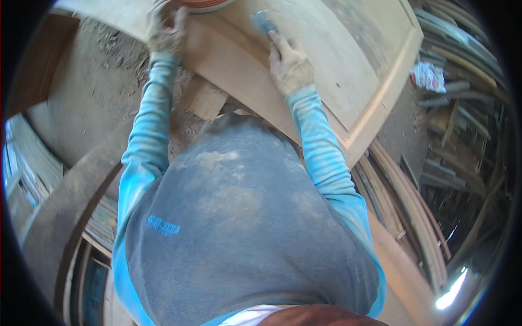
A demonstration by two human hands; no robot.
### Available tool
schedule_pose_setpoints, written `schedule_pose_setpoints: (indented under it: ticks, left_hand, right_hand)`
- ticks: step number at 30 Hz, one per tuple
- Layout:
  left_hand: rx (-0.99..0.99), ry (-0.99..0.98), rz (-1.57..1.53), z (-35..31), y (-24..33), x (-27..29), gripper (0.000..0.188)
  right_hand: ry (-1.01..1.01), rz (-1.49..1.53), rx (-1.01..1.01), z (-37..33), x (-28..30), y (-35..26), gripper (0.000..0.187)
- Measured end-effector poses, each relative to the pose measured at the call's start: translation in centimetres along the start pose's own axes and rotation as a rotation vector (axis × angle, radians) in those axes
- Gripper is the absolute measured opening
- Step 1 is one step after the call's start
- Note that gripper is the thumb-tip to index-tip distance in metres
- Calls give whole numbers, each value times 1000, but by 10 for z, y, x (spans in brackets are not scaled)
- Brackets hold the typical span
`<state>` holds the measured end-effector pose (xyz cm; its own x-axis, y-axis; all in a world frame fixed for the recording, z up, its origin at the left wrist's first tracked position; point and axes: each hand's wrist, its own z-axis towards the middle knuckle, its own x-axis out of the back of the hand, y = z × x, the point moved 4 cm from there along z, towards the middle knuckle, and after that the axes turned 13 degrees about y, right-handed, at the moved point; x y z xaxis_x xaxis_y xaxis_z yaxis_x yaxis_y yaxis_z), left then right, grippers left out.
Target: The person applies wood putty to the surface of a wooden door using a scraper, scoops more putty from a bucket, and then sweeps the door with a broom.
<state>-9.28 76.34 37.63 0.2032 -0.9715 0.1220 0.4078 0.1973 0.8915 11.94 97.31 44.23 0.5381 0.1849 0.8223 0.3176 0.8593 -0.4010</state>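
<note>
Firmly, the dusty right hand [292, 66] clasps a flat-bladed putty knife [265, 23] over the smooth, framed wooden panel [326, 60]; the left hand [165, 31], its grip impossible to tell, is beside a round, reddish tub [206, 5].

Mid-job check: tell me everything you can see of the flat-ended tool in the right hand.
The small hand tool looks like a scraper. Its short, flat, wider end is pale blue-grey and looks metallic; a darker blue-grey part runs back into the right hand, whose grip hides the rest. The wide end points up and slightly left in the picture, over the framed wooden panel. Whether its edge touches the panel cannot be told from this view.
</note>
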Motion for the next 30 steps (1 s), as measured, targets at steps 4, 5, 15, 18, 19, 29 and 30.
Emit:
schedule_pose_setpoints:
  ticks: [4, 5, 15, 18, 19, 29, 30]
  left_hand:
    - [-95, 73, -70, 3, -8, 4, 39]
    - [-108, 78, -57, 3, -3, 3, 40]
    - [-19, 12, -117, 6, 11, 0, 32]
    - [-24, 32, -60, 4, 11, 1, 33]
    - [-16, 43, -40, 5, 13, 0, 33]
    - [-95, 16, 28, 10, -17, 3, 34]
    - [-40, 16, -11, 8, -11, 3, 34]
  right_hand:
    - [23, -86, -152, -55, 77, 40, 32]
    - [45, -89, -188, -72, 97, 65, 32]
    - [-72, -216, -239, -122, 164, 141, 29]
    - [-86, -228, -212, -118, 169, 144, 28]
    - [-72, -229, -198, -121, 166, 147, 28]
    - [-73, -180, -129, -104, 151, 160, 30]
    - [-80, -190, -125, -103, 152, 159, 30]
